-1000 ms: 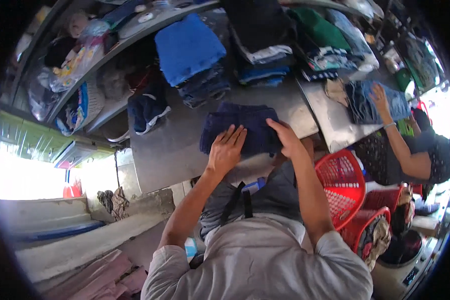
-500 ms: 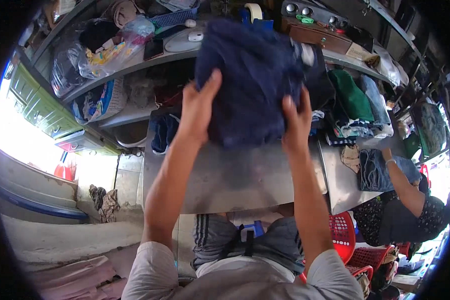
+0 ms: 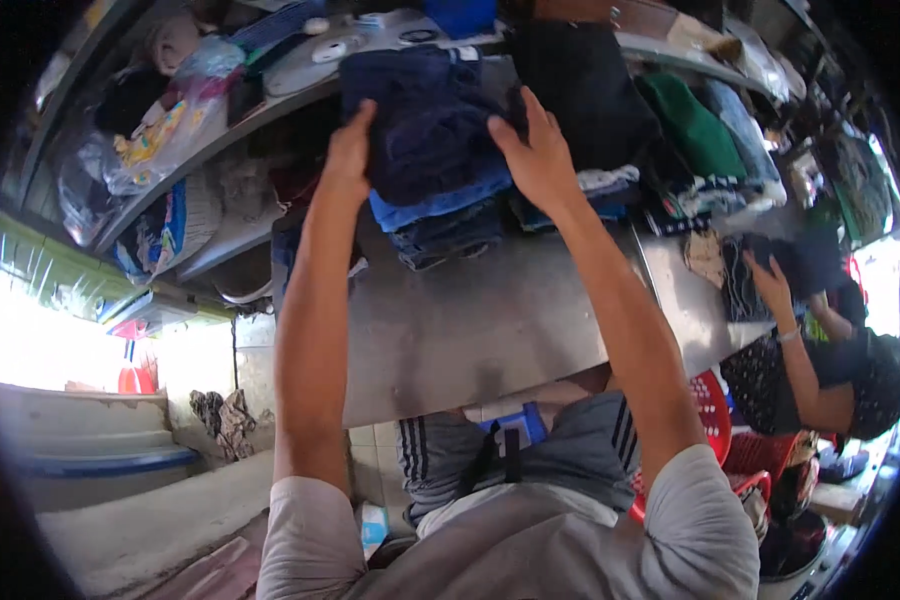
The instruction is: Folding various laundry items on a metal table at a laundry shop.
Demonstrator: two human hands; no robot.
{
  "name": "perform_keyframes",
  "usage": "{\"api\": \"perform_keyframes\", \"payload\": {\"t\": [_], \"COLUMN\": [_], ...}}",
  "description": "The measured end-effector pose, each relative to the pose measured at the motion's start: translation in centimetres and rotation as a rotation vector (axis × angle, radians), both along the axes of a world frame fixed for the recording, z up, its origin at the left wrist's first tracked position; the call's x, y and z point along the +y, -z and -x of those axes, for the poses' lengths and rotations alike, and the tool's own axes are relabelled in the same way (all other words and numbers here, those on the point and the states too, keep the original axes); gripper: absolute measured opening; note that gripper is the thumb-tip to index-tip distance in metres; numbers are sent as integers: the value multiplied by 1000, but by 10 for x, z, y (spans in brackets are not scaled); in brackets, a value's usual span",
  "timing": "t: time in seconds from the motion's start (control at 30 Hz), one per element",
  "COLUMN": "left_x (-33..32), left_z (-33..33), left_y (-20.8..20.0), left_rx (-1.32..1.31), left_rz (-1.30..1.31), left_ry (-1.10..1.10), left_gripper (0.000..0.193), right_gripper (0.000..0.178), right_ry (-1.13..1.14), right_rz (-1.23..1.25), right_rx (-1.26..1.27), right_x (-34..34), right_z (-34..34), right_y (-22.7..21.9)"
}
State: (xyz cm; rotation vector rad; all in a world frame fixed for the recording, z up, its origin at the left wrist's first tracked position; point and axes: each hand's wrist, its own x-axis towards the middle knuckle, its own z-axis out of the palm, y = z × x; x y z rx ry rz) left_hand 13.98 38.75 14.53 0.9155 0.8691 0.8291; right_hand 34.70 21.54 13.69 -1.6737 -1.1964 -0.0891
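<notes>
Navy folded garment (image 3: 425,125), gripped flat between left hand (image 3: 348,150) and right hand (image 3: 535,150), sits atop stacked folded clothes (image 3: 440,215) on steel tabletop (image 3: 490,320); off-centre placement could topple the stack.

The folded navy garment (image 3: 425,125) is a thick, soft-looking piece of dark blue cloth, folded into a squarish bundle. It sits on top of a stack of folded clothes (image 3: 448,215) at the far side of the steel table (image 3: 490,320), over a bright blue layer and darker denim-coloured pieces below. It lies roughly flat, its near edge hanging slightly over the blue layer. The left hand (image 3: 348,155) presses its left side, the right hand (image 3: 532,155) its right side. Its far edge seems to reach the shelf, though the fisheye bend makes that hard to tell.
</notes>
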Motion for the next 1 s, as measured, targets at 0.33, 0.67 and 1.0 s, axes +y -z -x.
{"api": "perform_keyframes", "payload": {"t": [0.33,0.67,1.0], "left_x": [-193,-367,-367], "left_z": [14,-119,-193], "left_y": [-3,134,179], "left_rx": [443,437,707], "left_rz": [-1497,-1292,-1675], "left_ry": [-526,941,1013], "left_gripper": [49,47,60], "right_gripper": [28,45,22], "right_ry": [764,589,566], "right_rz": [-13,1022,1279], "right_rx": [16,694,379], "right_x": [-479,-705,-658], "right_z": [-29,36,7], "right_y": [188,465,590]}}
